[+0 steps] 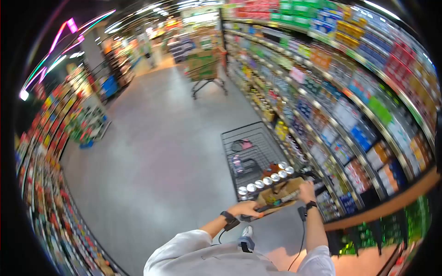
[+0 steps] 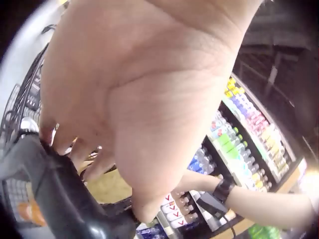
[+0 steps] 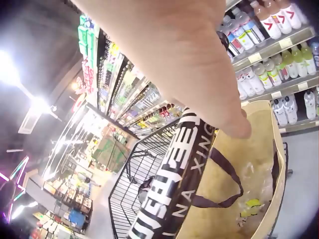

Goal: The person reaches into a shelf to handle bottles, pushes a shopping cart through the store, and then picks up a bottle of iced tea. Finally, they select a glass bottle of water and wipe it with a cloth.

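The wire shopping cart (image 1: 251, 142) stands in front of the person, a row of round silver tops (image 1: 259, 184) across its near end. My left hand (image 1: 244, 208) grips the left side of its handle; the left wrist view shows that hand (image 2: 134, 94) over the black handle part (image 2: 65, 199), fingers beyond it. At the right end, my right hand (image 1: 306, 191) holds the handle. In the right wrist view this hand (image 3: 184, 59) covers the top of a lettered bar (image 3: 174, 179), its fingertips largely hidden. Beside the bar hangs an open paper bag (image 3: 264, 129) with dark straps and something yellow-green inside.
Stocked shelves (image 1: 331, 83) run close along the right side, more shelves (image 1: 46, 184) along the left. Grey floor (image 1: 147, 138) lies between. Ahead stands another cart (image 1: 202, 66) with green and brown contents. A display (image 1: 87, 124) stands at the left.
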`<state>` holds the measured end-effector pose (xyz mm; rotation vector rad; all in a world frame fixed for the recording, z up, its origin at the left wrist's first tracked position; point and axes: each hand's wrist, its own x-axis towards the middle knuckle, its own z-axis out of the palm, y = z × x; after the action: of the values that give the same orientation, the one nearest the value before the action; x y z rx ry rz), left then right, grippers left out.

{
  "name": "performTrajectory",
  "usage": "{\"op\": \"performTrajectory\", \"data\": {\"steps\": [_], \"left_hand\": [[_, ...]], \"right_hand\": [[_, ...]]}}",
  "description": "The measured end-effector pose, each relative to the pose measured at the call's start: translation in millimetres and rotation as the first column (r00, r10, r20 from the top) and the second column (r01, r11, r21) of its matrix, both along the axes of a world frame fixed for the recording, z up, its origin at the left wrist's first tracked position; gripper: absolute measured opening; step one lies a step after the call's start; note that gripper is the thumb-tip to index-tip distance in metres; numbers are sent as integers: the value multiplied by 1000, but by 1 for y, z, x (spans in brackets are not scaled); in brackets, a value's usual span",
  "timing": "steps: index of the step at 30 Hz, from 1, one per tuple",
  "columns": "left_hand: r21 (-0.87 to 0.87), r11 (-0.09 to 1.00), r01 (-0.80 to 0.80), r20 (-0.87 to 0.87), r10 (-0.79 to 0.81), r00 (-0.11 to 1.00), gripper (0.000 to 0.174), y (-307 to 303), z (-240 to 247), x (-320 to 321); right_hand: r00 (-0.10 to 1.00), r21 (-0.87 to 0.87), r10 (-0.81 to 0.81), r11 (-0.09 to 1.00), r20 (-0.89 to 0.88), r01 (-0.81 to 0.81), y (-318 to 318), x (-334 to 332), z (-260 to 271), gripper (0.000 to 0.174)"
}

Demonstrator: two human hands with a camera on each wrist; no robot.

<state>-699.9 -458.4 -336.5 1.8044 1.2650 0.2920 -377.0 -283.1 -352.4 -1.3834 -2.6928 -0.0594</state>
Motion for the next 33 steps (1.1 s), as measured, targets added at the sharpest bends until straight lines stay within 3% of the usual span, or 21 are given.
{"op": "performTrajectory", "data": {"steps": [1,3,5,9,12,15,16,19,21,23,25,27,29,31,33], "left_hand": [[-7,999,-50,19,51,999,55,-14,27,10],[146,976,-162,-261,195,945,51,-35,-5,22],[196,944,-265,-531,330,781,54,-55,32,28],[296,940,-168,-554,312,772,52,-75,1,-22],[226,965,-132,-622,247,743,40,-88,8,-57],[184,982,-47,-636,155,756,40,-103,17,-85],[-3,999,-41,-630,30,776,36,-105,35,-90],[-310,948,-71,-391,-59,919,31,-108,29,-124],[-338,941,-2,-401,-142,905,32,-109,31,-140],[-172,965,197,-496,-258,829,36,-105,16,-157],[90,928,360,-522,-264,811,36,-107,-5,-171],[206,906,370,-514,-221,829,33,-110,-17,-178],[284,883,374,-528,-181,830,30,-113,-10,-181],[357,845,398,-492,-192,849,26,-121,14,-184],[392,831,394,-467,-190,864,22,-121,24,-186]], "right_hand": [[994,100,21,995,-104,-10,-20,-4,3,20],[986,104,-16,994,-169,34,-58,-15,3,20],[954,7,-78,996,-289,84,-94,-29,4,24],[912,81,-116,984,-393,161,-164,-55,6,17],[901,44,-151,982,-406,185,-213,-79,9,17],[918,-4,-171,983,-359,181,-260,-90,12,25],[922,-24,-179,983,-345,182,-275,-95,13,28],[946,-121,-190,979,-263,163,-315,-112,18,38],[956,-173,-170,976,-241,130,-336,-118,20,42],[957,-324,-212,935,-196,141,-351,-124,20,44],[955,-412,-264,892,-138,188,-360,-131,18,46],[931,-452,-351,850,-103,271,-376,-150,31,49],[900,-468,-436,794,4,387,-388,-161,12,58],[807,-715,-570,498,158,491,-399,-179,41,63],[766,-419,-632,667,121,616,-422,-190,17,61]]}}
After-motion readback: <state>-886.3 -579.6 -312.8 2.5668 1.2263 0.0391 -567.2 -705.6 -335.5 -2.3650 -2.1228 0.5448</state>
